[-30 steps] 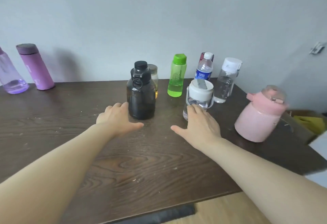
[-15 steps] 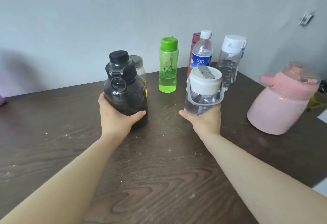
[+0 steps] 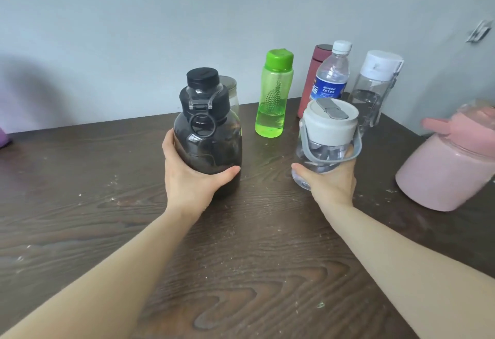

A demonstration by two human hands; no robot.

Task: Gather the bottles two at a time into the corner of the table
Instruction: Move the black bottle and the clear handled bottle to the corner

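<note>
My left hand [image 3: 191, 180] grips the lower body of a dark smoky bottle [image 3: 207, 135] with a black cap. My right hand [image 3: 330, 182] holds a clear bottle with a white lid and grey strap [image 3: 328, 138], tilted slightly and lifted off the brown wooden table [image 3: 241, 258]. Behind them, toward the far right corner, stand a green bottle [image 3: 273, 95], a dark red flask [image 3: 313, 81], a blue-labelled water bottle [image 3: 330, 76] and a clear bottle with a white cap [image 3: 375, 87]. A small clear jar [image 3: 231, 89] is partly hidden behind the dark bottle.
A large pink jug [image 3: 450, 167] sits at the right edge of the table. A purple object [image 3: 4, 138] peeks in at the far left by the wall. The grey wall [image 3: 160, 30] runs along the table's back edge.
Both hands went from lying flat on the table to gripping the two bottles, and the clear white-lidded bottle has risen. The view has shifted toward the right corner.
</note>
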